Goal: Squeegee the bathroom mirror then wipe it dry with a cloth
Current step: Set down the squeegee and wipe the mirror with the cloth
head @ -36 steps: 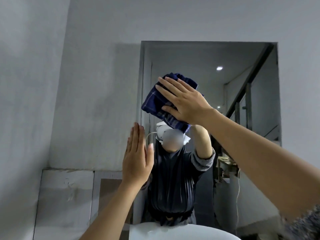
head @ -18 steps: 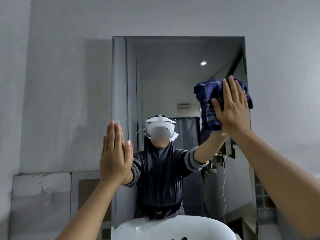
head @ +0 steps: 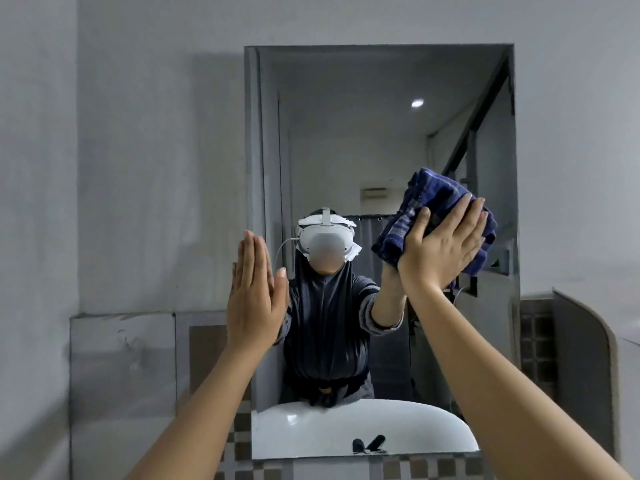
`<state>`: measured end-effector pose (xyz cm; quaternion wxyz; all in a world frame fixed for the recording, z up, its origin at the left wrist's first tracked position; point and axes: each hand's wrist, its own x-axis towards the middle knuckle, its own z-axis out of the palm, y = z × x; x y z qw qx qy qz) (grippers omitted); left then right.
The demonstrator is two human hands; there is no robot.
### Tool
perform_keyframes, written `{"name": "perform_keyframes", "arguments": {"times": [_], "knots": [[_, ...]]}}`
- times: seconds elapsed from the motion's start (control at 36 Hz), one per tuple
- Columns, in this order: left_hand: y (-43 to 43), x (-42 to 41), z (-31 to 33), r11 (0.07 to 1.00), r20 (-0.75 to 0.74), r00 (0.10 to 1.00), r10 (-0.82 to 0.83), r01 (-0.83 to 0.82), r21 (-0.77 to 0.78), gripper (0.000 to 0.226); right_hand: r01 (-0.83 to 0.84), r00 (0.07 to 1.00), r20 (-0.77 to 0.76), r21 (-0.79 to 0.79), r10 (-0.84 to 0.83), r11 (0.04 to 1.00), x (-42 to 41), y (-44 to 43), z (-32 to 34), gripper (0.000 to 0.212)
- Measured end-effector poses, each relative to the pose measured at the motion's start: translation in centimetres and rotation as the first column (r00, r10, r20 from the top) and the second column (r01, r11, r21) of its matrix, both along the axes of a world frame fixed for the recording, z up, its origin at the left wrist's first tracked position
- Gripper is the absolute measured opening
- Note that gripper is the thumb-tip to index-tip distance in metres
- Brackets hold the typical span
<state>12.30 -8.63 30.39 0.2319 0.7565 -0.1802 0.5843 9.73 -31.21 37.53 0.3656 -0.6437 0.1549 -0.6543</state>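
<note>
A tall rectangular mirror (head: pixel 346 133) hangs on the grey wall in front of me. My right hand (head: pixel 440 244) presses a bunched dark blue checked cloth (head: pixel 426 202) flat against the glass at its right side, about mid-height. My left hand (head: pixel 254 292) is flat with fingers together and straight, resting at the mirror's left edge and holding nothing. A black handle tip (head: pixel 375 441), perhaps the squeegee, shows in the reflection near the bottom edge.
The mirror reflects a person wearing a white headset and the white basin (head: pixel 311 431) below. Checked tiles (head: pixel 235 445) run under the mirror. A grey ledge panel (head: pixel 121 358) stands at lower left, and a curved partition (head: pixel 585 358) at right.
My right hand has carried the cloth from the mirror's upper middle to the right side and then down. My view has tilted lower, bringing the basin in. My left hand stays at the left edge.
</note>
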Motion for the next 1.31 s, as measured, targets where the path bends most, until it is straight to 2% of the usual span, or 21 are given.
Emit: {"name": "perform_keyframes", "arguments": {"times": [0.17, 0.25, 0.44, 0.53, 0.64, 0.72, 0.86, 0.94, 1.03, 1.11, 1.22, 1.31], "knots": [[0.1, -0.7, -2.8, 0.992, -0.056, 0.991, -0.123, 0.122, -0.018, 0.060, -0.020, 1.000, -0.007, -0.063, 0.019, 0.998, 0.0, 4.5, 0.3, 0.063], [0.1, -0.9, -3.5, 0.993, -0.076, 0.990, -0.122, 0.121, -0.016, 0.059, -0.016, 0.999, -0.035, -0.124, 0.012, 0.992, 0.1, 6.6, 0.9, 0.063], [0.3, -0.5, -4.0, 0.994, -0.057, 0.993, -0.106, 0.106, -0.004, 0.059, -0.026, 0.998, -0.065, -0.420, -0.002, 0.907, 0.6, 11.5, 2.6, 0.063], [0.4, -0.8, -4.0, 0.994, -0.044, 0.993, -0.111, 0.111, -0.002, 0.060, -0.017, 0.997, -0.073, -0.624, -0.037, 0.781, 0.8, 12.8, 3.0, 0.062], [0.8, -1.0, -4.7, 0.992, -0.040, 0.991, -0.126, 0.126, 0.002, 0.060, 0.005, 0.996, -0.043, -0.842, -0.077, 0.539, 0.8, 13.4, 3.4, 0.057], [0.9, -1.3, -5.1, 0.991, -0.047, 0.990, -0.133, 0.133, 0.003, 0.062, 0.014, 0.994, -0.031, -0.913, -0.104, 0.407, 0.8, 12.4, 3.6, 0.055], [0.8, -1.3, -5.2, 0.993, -0.064, 0.991, -0.119, 0.119, 0.009, 0.063, 0.023, 0.980, 0.001, -0.994, -0.198, 0.109, 0.2, 9.0, 3.3, 0.059], [0.8, -1.2, -5.2, 0.994, -0.062, 0.992, -0.109, 0.111, 0.020, 0.061, 0.012, 0.972, 0.006, -1.000, -0.236, 0.025, -0.2, 6.1, 2.7, 0.060], [0.5, -1.2, -5.3, 0.989, -0.077, 0.986, -0.147, 0.148, -0.001, 0.061, 0.007, 0.966, -0.005, -0.999, -0.258, 0.046, -0.7, 2.8, 2.0, 0.061], [0.4, -1.3, -5.4, 0.988, -0.074, 0.985, -0.156, 0.156, -0.009, 0.061, 0.013, 0.961, -0.031, -0.988, -0.276, 0.156, -1.4, -0.9, 1.2, 0.061], [0.2, -1.5, -5.4, 0.987, -0.052, 0.986, -0.159, 0.158, -0.026, 0.062, 0.022, 0.953, -0.093, -0.927, -0.287, 0.374, -2.1, -5.3, 0.2, 0.062], [0.0, -1.6, -5.4, 0.990, -0.051, 0.989, -0.141, 0.140, -0.031, 0.063, 0.044, 0.961, -0.127, -0.805, -0.245, 0.592, -2.0, -7.9, -1.3, 0.062]]}}
